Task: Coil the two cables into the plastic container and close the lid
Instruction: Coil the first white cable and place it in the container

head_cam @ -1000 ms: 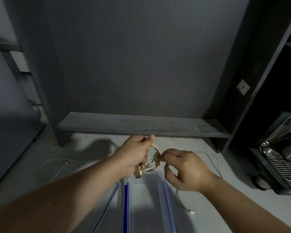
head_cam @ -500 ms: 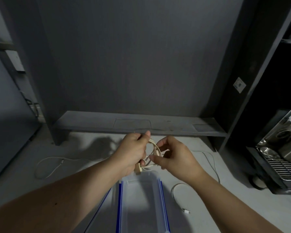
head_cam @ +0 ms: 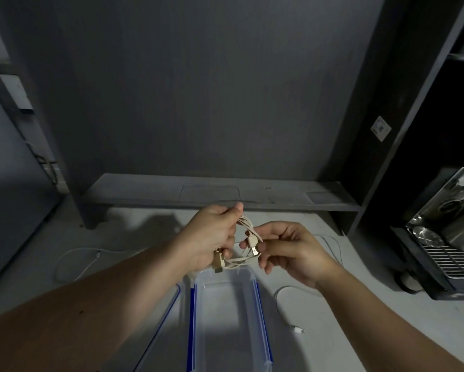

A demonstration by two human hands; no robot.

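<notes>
Pinching a beige USB cable (head_cam: 248, 237) into loops, left hand (head_cam: 212, 237) grips the bundle while right hand (head_cam: 287, 251) fingers hold its plug, just above the open plastic container (head_cam: 263, 312), ready to drop; white cable (head_cam: 284, 304) lies on the bench.

Left hand (head_cam: 212, 237): raised at centre, back turned to the camera, fingers curled shut on a coiled cable (head_cam: 245, 242) | Right hand (head_cam: 292, 251): held just beside it, thumb and fingertips pinched on the cable's plug | Forearms: both bare, extended forward, converged.
</notes>
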